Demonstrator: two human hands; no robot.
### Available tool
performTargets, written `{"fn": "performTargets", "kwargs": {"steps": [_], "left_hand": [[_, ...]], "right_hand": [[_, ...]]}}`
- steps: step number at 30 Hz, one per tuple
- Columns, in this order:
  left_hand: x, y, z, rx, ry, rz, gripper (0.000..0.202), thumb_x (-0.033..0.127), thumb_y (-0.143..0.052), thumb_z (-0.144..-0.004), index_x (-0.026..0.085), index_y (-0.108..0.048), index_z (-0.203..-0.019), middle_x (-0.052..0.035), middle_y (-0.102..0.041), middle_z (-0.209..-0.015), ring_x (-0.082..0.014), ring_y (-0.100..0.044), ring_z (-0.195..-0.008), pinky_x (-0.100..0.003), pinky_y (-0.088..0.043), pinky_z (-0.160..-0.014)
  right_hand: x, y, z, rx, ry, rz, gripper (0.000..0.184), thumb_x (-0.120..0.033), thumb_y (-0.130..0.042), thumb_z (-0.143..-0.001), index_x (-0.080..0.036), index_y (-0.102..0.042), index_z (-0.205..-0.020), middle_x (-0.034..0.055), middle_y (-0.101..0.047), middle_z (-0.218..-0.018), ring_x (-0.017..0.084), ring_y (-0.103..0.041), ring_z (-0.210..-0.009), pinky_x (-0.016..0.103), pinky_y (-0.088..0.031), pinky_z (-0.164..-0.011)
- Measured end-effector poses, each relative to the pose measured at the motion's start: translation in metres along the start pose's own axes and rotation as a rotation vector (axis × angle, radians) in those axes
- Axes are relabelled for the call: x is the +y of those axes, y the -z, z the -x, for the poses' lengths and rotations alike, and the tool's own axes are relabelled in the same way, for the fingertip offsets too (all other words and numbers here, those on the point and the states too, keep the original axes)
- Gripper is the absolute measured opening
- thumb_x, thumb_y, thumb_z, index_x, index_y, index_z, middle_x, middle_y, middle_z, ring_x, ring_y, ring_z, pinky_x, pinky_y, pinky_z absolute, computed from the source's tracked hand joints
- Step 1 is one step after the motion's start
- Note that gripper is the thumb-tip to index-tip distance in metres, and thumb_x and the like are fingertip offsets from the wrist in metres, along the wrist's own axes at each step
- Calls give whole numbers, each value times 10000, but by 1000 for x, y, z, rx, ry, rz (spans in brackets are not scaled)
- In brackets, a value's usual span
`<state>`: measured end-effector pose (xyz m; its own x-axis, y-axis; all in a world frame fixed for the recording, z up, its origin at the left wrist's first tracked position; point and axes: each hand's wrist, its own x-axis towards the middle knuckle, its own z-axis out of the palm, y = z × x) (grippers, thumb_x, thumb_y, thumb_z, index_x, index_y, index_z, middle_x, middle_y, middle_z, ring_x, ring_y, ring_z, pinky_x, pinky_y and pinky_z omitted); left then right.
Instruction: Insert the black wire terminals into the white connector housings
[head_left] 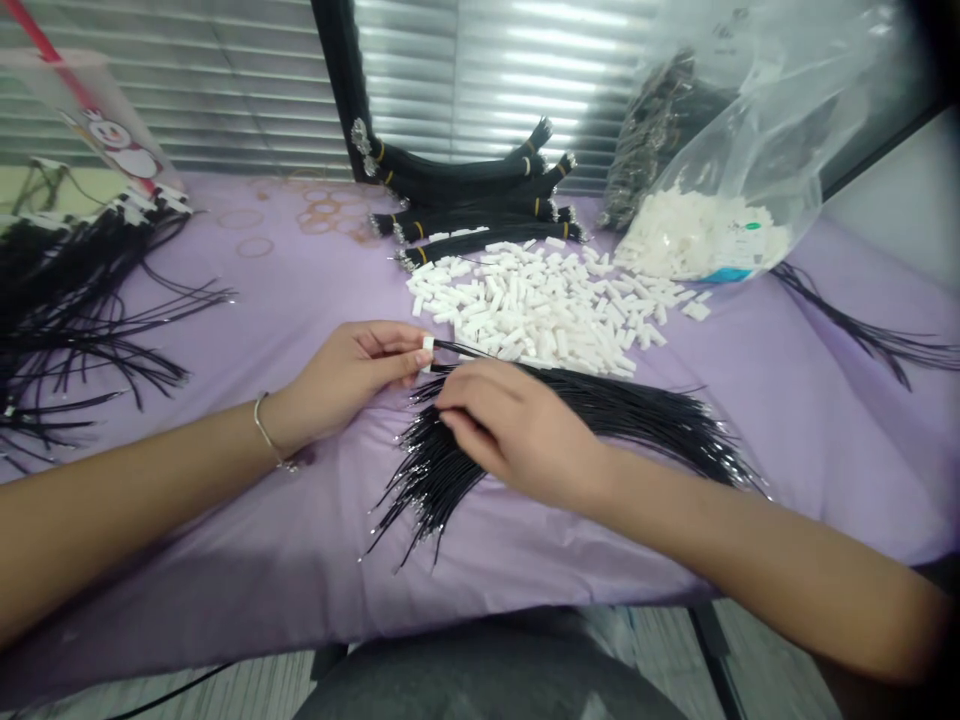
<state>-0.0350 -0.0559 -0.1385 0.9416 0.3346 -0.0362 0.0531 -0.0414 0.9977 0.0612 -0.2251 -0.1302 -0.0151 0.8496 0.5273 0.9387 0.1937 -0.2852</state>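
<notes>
A small white plastic connector housing point(427, 350) is held at the end of a thin black wire point(457, 349) by the left hand point(349, 378), its fingers point(394, 342) being clamped on the housing with the thumb, so that the wire's entry into it is partly hidden. The right hand point(517, 432) is laid over a loose sheaf of black metal-tipped wires point(442, 490) on a lilac cloth-covered surface point(225, 570). Its fingers point(469, 405) are bent together on the strands, though whether any wire is gripped cannot be made out. Just beyond the hands, a heap of white plastic housings point(540, 315) is spread, with more packed in a clear plastic bag point(750, 130). Behind the heap, black wire bundles tied with yellow bands point(465, 207) are laid. Splayed black wires with white connectors point(75, 310) are cut off by the left edge of the view. A dark mass of small parts point(649, 140), seen behind the bag, is too blurred to identify, as are thin tan rings point(255, 246) on the cloth.
</notes>
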Motion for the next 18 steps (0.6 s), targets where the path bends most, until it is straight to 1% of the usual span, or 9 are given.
{"fn": "performTargets", "kwargs": {"steps": [2,3,5,7,8,10,14,16,18], "left_hand": [[-2,1,0,24,-12,23,144,253,-701,-727,142,-672,-814,15,-554,-631,-65,-434,-545,-177,-366,-521],[-3,1,1,27,-16,31,141,253,-703,-723,144,-677,-810,12,-554,-639,-66,-421,-543,-180,-353,-513],[-3,1,2,42,-15,60,149,252,-704,-721,152,-687,-830,5,-567,-669,-65,-412,-543,-182,-338,-505],[-3,2,2,49,-3,85,152,248,-705,-721,156,-692,-841,1,-575,-691,-63,-417,-547,-183,-334,-505],[-3,2,2,50,-1,89,149,246,-707,-718,157,-693,-837,1,-576,-696,-64,-424,-552,-184,-337,-510],[-3,2,2,44,-6,82,137,243,-708,-717,160,-692,-824,1,-575,-697,-67,-434,-560,-187,-347,-521],[-1,1,3,55,-14,38,153,251,-693,-735,156,-676,-854,9,-541,-647,-78,-425,-559,-196,-349,-531],[6,0,6,62,-25,5,147,263,-670,-760,150,-660,-854,5,-533,-654,-89,-437,-590,-203,-364,-561],[19,0,13,61,-74,-16,109,263,-638,-791,164,-646,-836,2,-533,-693,-98,-456,-642,-210,-386,-611]], "right_hand": [[-2,-5,3,-137,36,63,323,-276,-438,-909,-31,-579,-1065,163,-583,-1105,228,-498,-1081,354,-405,-980],[-2,-8,4,-193,12,107,417,-338,-435,-911,-5,-556,-1129,182,-555,-1169,250,-472,-1131,369,-373,-1015],[-2,-12,6,-270,-101,181,601,-463,-390,-908,34,-488,-1231,216,-503,-1248,288,-430,-1190,402,-329,-1046],[-1,-14,7,-319,-233,222,735,-561,-321,-894,52,-438,-1282,239,-475,-1282,316,-411,-1214,430,-312,-1048],[-1,-13,7,-340,-272,234,784,-597,-294,-883,56,-420,-1297,246,-461,-1298,326,-401,-1226,439,-299,-1052],[-1,-13,8,-370,-296,245,838,-638,-258,-868,54,-399,-1319,247,-434,-1331,333,-384,-1247,436,-273,-1065],[0,-12,9,-390,-291,226,863,-664,-216,-861,37,-381,-1336,236,-415,-1356,317,-376,-1265,403,-258,-1075],[0,-12,9,-388,-299,203,868,-667,-198,-862,34,-372,-1343,238,-400,-1367,313,-349,-1289,402,-242,-1084],[1,-13,10,-380,-308,178,870,-669,-188,-863,30,-360,-1352,235,-370,-1390,308,-314,-1313,410,-223,-1094]]}}
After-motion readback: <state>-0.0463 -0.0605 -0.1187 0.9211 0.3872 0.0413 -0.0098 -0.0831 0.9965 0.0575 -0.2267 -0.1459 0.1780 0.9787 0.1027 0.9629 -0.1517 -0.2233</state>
